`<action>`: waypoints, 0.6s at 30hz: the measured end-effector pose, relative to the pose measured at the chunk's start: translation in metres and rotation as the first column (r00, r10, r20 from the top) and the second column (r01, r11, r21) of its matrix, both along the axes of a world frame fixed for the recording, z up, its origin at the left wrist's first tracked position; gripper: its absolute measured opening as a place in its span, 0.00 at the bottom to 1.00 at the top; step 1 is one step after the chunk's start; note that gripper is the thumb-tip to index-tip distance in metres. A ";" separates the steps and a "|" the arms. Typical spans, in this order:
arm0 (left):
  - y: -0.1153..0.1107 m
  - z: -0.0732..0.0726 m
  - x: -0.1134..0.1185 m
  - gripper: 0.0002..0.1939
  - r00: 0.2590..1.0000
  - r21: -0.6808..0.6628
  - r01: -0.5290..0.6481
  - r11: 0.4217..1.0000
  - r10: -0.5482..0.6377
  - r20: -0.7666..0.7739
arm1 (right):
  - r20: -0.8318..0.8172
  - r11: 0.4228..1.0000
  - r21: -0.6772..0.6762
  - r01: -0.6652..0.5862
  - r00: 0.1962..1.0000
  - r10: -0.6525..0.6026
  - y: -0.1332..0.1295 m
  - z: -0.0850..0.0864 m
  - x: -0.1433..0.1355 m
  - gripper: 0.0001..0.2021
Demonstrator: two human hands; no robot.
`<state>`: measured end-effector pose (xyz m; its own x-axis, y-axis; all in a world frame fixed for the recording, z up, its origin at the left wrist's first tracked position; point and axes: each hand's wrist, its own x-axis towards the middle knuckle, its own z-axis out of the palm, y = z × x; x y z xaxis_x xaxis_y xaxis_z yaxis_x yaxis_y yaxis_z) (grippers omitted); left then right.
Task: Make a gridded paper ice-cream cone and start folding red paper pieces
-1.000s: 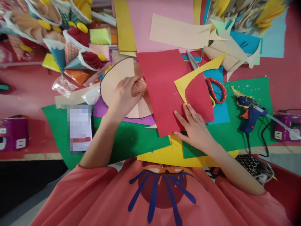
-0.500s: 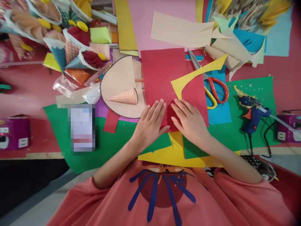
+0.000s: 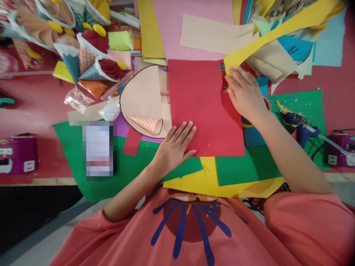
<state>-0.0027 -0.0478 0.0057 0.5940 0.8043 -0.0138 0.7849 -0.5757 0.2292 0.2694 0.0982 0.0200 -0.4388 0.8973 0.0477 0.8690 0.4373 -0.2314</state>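
Observation:
My left hand [image 3: 173,144] lies with fingers stretched out on the lower left of a red sheet [image 3: 202,111]. Past the sheet's upper right corner, my right hand [image 3: 246,90] has its fingers over the near end of a curved yellow paper strip [image 3: 271,35]. That strip rises toward the upper right and looks lifted. Scissors [image 3: 266,103] are mostly hidden beneath my right hand. Left of the red sheet, a beige rounded cutout [image 3: 141,87] with a dark outline carries a small checkered paper cone [image 3: 148,125].
A glue gun [image 3: 301,127] rests on green paper at the right. A blurred-out phone [image 3: 98,149] lies at the left. Paper ice-cream cones [image 3: 88,55] crowd the upper left. Paper scraps [image 3: 271,66] pile up at the upper right, and a pink sheet [image 3: 194,7] lies behind.
My right hand has moved from the red sheet to the upper right, taking the yellow strip off it. My left hand stays put. The checkered cone has turned slightly.

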 end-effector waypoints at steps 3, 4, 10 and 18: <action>0.001 0.004 -0.006 0.35 1.000 0.020 0.004 1.000 -0.004 0.016 | -0.096 0.996 0.041 0.075 0.993 -0.071 -0.021 0.017 -0.006 0.26; 0.001 0.005 -0.008 0.34 1.000 0.025 0.007 1.000 -0.007 0.020 | -0.164 0.995 0.022 0.098 0.982 -0.094 -0.034 0.023 -0.012 0.24; 0.005 0.005 -0.009 0.34 0.998 0.013 0.036 0.999 -0.036 0.046 | -0.688 0.524 -0.597 -0.608 0.723 0.056 -0.099 0.019 -0.054 0.18; 0.008 0.004 -0.012 0.34 0.996 -0.028 0.051 0.998 -0.048 0.078 | -0.553 0.947 -0.287 0.147 0.782 -0.289 -0.100 0.012 -0.039 0.22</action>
